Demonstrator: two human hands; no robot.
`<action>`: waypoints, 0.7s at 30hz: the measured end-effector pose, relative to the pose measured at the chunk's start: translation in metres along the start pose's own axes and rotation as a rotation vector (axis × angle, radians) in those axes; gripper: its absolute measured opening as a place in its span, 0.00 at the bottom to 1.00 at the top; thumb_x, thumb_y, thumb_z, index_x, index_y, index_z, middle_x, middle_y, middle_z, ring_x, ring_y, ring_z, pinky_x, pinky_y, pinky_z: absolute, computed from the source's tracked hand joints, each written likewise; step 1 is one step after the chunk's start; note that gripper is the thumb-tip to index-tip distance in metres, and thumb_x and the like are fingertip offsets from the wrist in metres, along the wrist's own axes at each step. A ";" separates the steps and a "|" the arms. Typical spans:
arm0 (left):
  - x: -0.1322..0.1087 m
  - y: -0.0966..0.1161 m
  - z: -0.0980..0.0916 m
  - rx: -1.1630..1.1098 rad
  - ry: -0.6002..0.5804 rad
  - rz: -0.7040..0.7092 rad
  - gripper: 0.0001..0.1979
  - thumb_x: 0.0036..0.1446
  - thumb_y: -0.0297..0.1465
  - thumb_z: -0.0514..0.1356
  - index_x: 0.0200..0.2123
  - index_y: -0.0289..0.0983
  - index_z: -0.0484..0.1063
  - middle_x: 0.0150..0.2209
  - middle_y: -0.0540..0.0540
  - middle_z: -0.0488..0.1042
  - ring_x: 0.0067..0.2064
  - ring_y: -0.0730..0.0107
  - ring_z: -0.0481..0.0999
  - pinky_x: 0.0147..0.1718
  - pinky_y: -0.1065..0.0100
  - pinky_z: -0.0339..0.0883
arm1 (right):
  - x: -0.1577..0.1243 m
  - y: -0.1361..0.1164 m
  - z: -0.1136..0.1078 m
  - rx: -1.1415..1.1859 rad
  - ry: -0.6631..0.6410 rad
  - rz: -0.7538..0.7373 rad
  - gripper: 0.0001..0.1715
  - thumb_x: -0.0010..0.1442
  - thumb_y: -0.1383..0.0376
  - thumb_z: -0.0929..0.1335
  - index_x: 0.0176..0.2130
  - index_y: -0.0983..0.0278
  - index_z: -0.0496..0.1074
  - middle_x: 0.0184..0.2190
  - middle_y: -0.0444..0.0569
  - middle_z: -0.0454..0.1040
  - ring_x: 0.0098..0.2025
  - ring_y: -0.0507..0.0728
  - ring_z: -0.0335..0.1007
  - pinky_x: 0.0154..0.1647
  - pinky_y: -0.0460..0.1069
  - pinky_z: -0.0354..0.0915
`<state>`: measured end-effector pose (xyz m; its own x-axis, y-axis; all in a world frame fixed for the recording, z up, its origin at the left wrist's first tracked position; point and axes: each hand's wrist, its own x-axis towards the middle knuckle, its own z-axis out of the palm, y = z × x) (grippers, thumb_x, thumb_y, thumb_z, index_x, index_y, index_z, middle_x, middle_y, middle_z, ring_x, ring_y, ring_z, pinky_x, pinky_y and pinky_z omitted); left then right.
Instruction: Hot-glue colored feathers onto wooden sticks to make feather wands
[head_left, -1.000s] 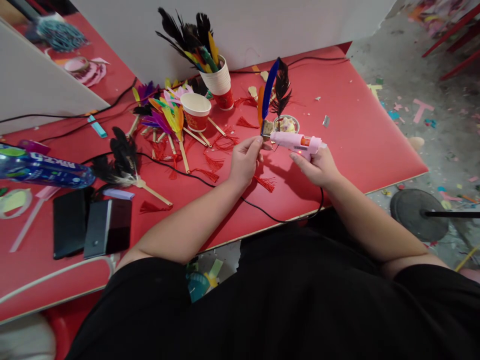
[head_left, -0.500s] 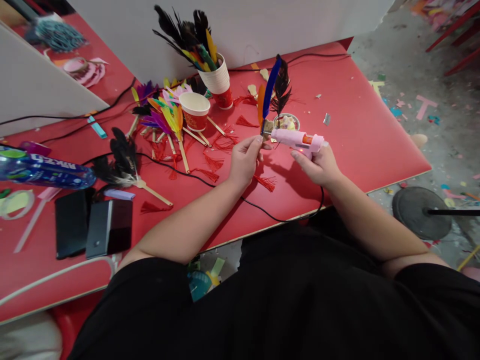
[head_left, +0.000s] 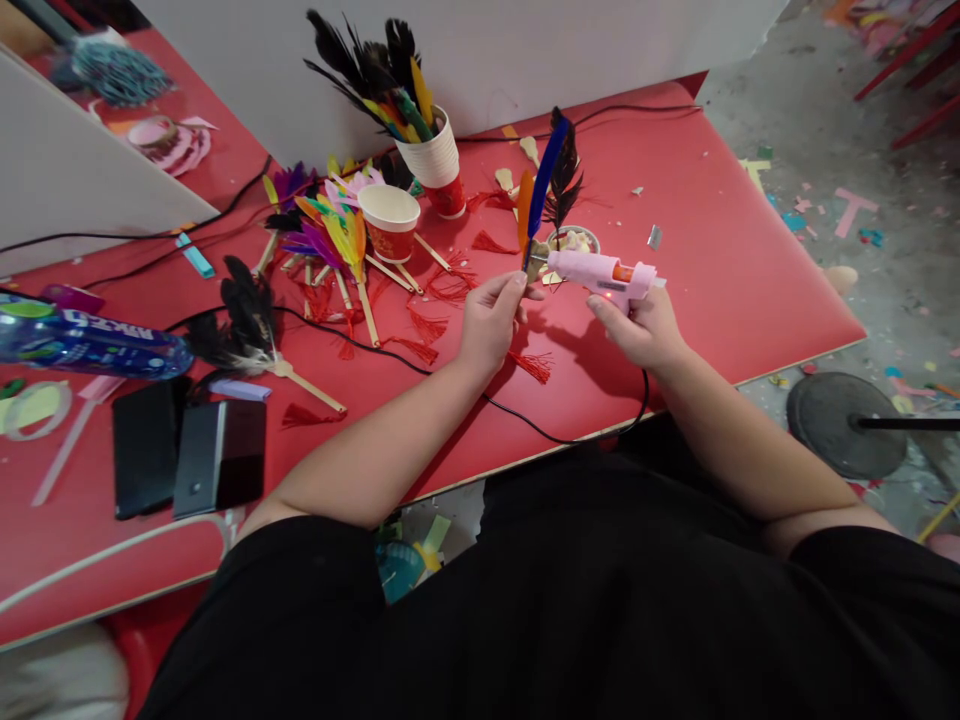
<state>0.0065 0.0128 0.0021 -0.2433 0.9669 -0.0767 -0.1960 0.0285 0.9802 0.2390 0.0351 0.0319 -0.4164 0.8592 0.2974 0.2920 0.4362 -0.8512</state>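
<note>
Between the fingertips of my left hand (head_left: 491,318) are an upright blue feather (head_left: 546,180) and an orange feather (head_left: 524,212). Whether a wooden stick is also in that grip is hidden. A red tassel (head_left: 531,364) shows just below the hand. My right hand (head_left: 646,328) is wrapped round a pink hot glue gun (head_left: 589,270), its nozzle pointing left at the feathers' lower ends. Behind the gun sits a small bowl (head_left: 592,243) with pale bits in it. A black feather (head_left: 564,185) rises beside the blue one; what supports it I cannot tell.
Left of my hands lie several feather fans (head_left: 345,240) around a paper cup (head_left: 390,225). Stacked cups (head_left: 435,165) hold more feathers. A black-feather fan (head_left: 251,325), a blue bottle (head_left: 97,340) and phones (head_left: 217,460) lie farther left. A black cord (head_left: 517,412) crosses the red table.
The glue gun and my right hand have shifted slightly right, drawing the nozzle back a little from the feathers. My left hand has hardly moved.
</note>
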 end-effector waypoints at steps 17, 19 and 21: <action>0.001 -0.002 0.002 0.008 0.013 0.005 0.15 0.76 0.43 0.75 0.38 0.41 0.87 0.34 0.47 0.88 0.23 0.77 0.69 0.21 0.72 0.60 | -0.003 0.019 0.004 -0.008 0.064 -0.031 0.47 0.76 0.23 0.68 0.60 0.56 0.89 0.24 0.45 0.66 0.25 0.60 0.64 0.31 0.61 0.74; 0.001 -0.002 0.002 0.016 0.022 0.001 0.14 0.75 0.43 0.75 0.39 0.41 0.88 0.34 0.47 0.88 0.24 0.77 0.69 0.21 0.72 0.60 | -0.004 0.018 0.004 -0.002 0.066 -0.029 0.46 0.75 0.23 0.68 0.59 0.55 0.89 0.24 0.44 0.65 0.25 0.60 0.63 0.30 0.60 0.72; 0.001 -0.003 0.002 0.027 0.020 0.002 0.13 0.75 0.43 0.75 0.39 0.41 0.88 0.34 0.47 0.89 0.24 0.77 0.69 0.22 0.72 0.60 | -0.004 0.018 0.004 0.004 0.066 -0.024 0.46 0.75 0.22 0.69 0.60 0.55 0.88 0.24 0.44 0.64 0.24 0.59 0.62 0.30 0.59 0.71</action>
<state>0.0088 0.0139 -0.0005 -0.2631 0.9616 -0.0787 -0.1702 0.0340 0.9848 0.2424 0.0385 0.0141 -0.3655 0.8643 0.3456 0.2789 0.4559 -0.8452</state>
